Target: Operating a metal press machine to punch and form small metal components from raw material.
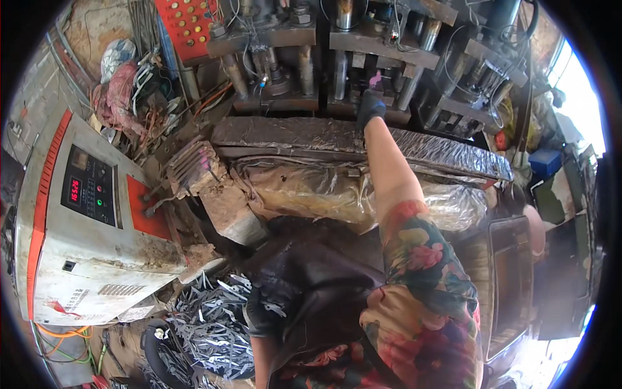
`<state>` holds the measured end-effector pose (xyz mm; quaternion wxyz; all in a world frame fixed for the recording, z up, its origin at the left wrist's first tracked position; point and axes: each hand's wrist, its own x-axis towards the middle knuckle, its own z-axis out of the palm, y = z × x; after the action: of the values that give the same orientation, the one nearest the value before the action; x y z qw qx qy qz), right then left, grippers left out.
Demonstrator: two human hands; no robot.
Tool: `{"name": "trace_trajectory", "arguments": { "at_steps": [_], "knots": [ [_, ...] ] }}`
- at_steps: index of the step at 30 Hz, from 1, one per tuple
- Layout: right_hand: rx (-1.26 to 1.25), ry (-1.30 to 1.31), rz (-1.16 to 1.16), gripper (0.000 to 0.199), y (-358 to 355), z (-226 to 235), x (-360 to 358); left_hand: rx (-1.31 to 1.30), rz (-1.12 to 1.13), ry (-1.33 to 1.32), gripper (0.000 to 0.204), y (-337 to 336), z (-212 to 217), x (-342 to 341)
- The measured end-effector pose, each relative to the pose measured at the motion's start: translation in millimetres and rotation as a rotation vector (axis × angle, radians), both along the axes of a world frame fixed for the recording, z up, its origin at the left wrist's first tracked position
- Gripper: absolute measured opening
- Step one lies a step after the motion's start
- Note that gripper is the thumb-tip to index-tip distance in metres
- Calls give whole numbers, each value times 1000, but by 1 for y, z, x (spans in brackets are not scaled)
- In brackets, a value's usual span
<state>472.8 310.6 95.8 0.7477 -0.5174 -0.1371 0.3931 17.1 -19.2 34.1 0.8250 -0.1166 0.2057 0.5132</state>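
Dark gloves cover both hands. The right hand [370, 107] is stretched out at about twelve o'clock, past the foil-wrapped bar [363, 144] that runs across the front of the press machine [363, 58], and reaches in among the upright steel columns at the press bed; its fingers curl downward there, but I cannot tell whether they grip anything, since whatever lies beneath them is hidden. The bare forearm crosses over the bar and over the crumpled plastic sheet [311, 194] that hangs just below it, and a flowered sleeve [421, 259] covers the upper arm.

The left hand [262, 311] is down at about seven o'clock, resting at the edge of a heap of thin grey metal blanks [207, 324]. The fingers look bent in over a few of the pieces, touching them; whether they truly pinch one I cannot tell. A dark apron [317, 279] lies across the lap between the two arms.

At nine o'clock stands a grey control box [84, 227] with orange trim, a black panel, a red digit display and small lit buttons; it is caked with dirt along its right side. Orange cables [65, 340] loop under it near eight o'clock. At eleven o'clock a red panel [188, 26] with rows of round buttons is fixed beside the press
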Motion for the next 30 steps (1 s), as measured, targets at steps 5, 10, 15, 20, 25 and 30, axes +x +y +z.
{"name": "trace_trajectory", "arguments": {
  "at_steps": [5,10,15,20,25,30],
  "knots": [
    [-33,-301,-1,28,0,-22,45,27,-23,35,7,2,-15,2],
    [148,109,53,18,-67,-6,18,95,-24,159,7,0,-23,-5],
    [-310,-633,354,24,-213,11,-30,8,-74,-112,6,6,-8,2],
    [-730,-1531,672,42,-268,6,-48,91,-69,126,8,8,-21,3],
    [-536,-666,771,48,-266,-2,-9,99,-107,173,10,12,-28,17],
    [-58,-91,113,48,-245,20,102,9,-149,235,13,4,16,44]
  ]
}}
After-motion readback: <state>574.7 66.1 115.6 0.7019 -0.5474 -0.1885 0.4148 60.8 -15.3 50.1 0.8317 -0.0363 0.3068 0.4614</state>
